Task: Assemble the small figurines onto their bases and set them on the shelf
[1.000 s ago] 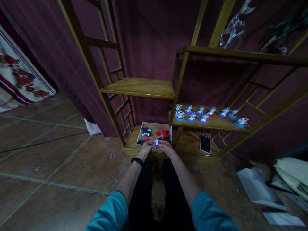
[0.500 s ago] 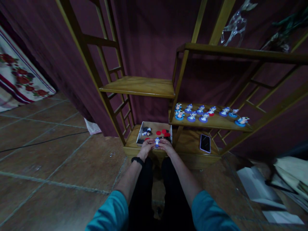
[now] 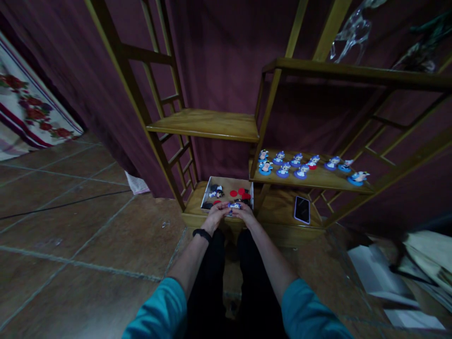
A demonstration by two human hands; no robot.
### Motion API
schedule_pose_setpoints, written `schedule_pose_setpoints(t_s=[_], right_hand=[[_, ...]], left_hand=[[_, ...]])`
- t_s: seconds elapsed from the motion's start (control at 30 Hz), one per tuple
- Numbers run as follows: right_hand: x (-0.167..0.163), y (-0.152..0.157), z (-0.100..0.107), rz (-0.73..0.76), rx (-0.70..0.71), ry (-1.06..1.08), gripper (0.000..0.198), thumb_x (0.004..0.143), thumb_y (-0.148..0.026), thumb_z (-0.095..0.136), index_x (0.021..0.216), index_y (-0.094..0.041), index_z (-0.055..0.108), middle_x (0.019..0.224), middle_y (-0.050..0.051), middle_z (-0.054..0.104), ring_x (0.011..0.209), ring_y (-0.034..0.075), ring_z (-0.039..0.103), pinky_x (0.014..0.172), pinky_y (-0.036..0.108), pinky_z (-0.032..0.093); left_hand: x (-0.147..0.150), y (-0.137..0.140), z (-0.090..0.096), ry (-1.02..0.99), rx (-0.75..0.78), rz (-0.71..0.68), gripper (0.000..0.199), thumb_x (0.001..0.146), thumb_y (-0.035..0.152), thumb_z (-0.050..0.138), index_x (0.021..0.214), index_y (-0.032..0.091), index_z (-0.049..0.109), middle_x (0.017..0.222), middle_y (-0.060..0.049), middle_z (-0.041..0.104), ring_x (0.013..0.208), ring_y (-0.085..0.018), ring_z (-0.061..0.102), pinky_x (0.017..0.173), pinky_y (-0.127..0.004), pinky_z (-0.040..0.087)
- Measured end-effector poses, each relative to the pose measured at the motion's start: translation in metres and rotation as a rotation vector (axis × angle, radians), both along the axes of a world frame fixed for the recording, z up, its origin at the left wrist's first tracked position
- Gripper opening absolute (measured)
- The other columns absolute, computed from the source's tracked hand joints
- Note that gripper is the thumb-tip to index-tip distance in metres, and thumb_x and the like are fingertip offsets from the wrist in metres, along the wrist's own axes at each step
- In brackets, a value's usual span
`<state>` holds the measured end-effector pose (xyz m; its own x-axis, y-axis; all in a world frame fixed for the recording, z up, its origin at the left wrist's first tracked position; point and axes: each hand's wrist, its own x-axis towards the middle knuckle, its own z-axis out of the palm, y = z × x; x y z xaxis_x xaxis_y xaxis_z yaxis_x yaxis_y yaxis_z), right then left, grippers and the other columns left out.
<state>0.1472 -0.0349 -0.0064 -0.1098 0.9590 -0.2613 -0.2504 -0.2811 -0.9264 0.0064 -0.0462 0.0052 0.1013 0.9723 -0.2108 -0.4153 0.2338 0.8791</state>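
Note:
Between my two hands, at the near edge of an open box, is a small purple and white figurine (image 3: 235,205), turned on its side. My left hand (image 3: 219,214) grips it from the left, with a dark band on the wrist. From the right, my right hand (image 3: 244,213) has its fingers closed on the same figurine. The white-rimmed cardboard box (image 3: 231,181) stands on the low shelf just beyond. Inside it lie red discs (image 3: 233,193), some black pieces and a dark-and-white figurine (image 3: 216,192). My hands hide part of the box's near side.
Several figurines on round bases (image 3: 301,171) stand on the shelf to the right. Below them lies a phone (image 3: 302,210). A wooden shelf (image 3: 208,123) juts out above the box. A clear animal ornament (image 3: 353,35) stands upper right; papers (image 3: 381,273) lie on the floor.
The figurine in my hands was upright and is now tipped sideways, its length lying left to right. Both hands keep hold of it. The view has shifted slightly.

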Motion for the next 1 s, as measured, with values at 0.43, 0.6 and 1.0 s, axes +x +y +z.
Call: schedule_pose_setpoints(t_s=[0.43,0.6,1.0], right_hand=[[0.0025,-0.0028,0.0076,0.005,0.104,-0.044,0.035,0.049,-0.029,0.073,0.082,-0.020,0.061,0.077,-0.002,0.063,0.066,0.013,0.060,0.067,0.030,0.053],[0.0014,-0.0028,0.0057,-0.006,0.127,-0.038,0.035,0.048,-0.029,0.073,0.080,-0.019,0.061,0.073,-0.003,0.060,0.063,0.012,0.058,0.063,0.029,0.053],[0.0008,-0.0013,0.0024,-0.013,0.142,-0.076,0.036,0.047,-0.030,0.074,0.079,-0.019,0.062,0.073,-0.003,0.061,0.063,0.013,0.059,0.063,0.029,0.053]], left_hand=[[0.0011,-0.0039,0.0070,-0.062,-0.096,-0.063,0.037,0.061,0.006,0.075,0.096,0.011,0.064,0.080,-0.007,0.068,0.067,-0.012,0.064,0.069,-0.025,0.053],[0.0003,-0.0043,0.0060,-0.077,-0.112,-0.069,0.027,0.066,0.011,0.072,0.092,0.011,0.065,0.077,-0.007,0.068,0.067,-0.012,0.064,0.069,-0.024,0.052],[0.0000,-0.0013,0.0023,-0.058,-0.194,-0.073,0.020,0.071,0.028,0.069,0.073,0.011,0.059,0.064,-0.005,0.063,0.056,-0.010,0.061,0.061,-0.024,0.053]])
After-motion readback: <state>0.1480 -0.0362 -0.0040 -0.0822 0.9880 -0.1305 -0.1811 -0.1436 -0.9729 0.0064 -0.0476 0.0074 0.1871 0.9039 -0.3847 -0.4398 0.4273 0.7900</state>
